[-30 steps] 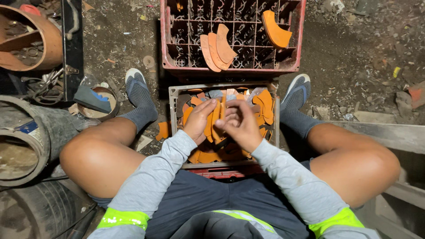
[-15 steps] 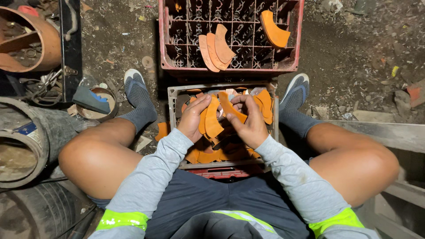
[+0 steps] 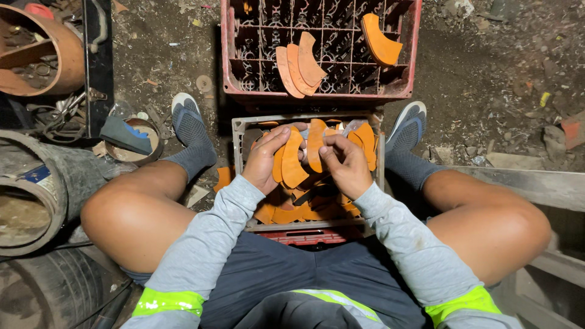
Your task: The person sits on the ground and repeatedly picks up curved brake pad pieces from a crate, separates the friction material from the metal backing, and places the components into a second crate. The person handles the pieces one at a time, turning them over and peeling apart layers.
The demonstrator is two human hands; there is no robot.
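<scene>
Centre of frame: the left hand (image 3: 266,159) is gripping a small fan of curved orange pieces (image 3: 291,159), fingers wrapped over their upper edges and closed on them. The right hand (image 3: 347,166) is pinching one more curved orange piece (image 3: 315,145) between thumb and fingertips, holding it upright just beside the fan. Both hands are working directly above the grey crate (image 3: 241,131), which is sitting between the person's knees and holding a loose heap of the same orange pieces.

Upper centre: a red crate (image 3: 409,61) is touching the grey crate's far edge. Three orange pieces are lying overlapped left of its middle, and a thicker one is leaning at its upper right.

Handling, as judged: the pieces are looking thin, stiff and light, arc-shaped with flat faces. The faces are appearing matte and dusty, so slip is probably low. Edges are looking narrow; a pinch across the flat faces near mid-arc is likely holding best, as the right hand is doing. Stacked pieces are probably sliding over each other, so the fan needs pressure across its thickness. Whether they are brittle cannot be told.

Left edge: rusty rings (image 3: 36,201) and a tyre are lying on dirt.
</scene>
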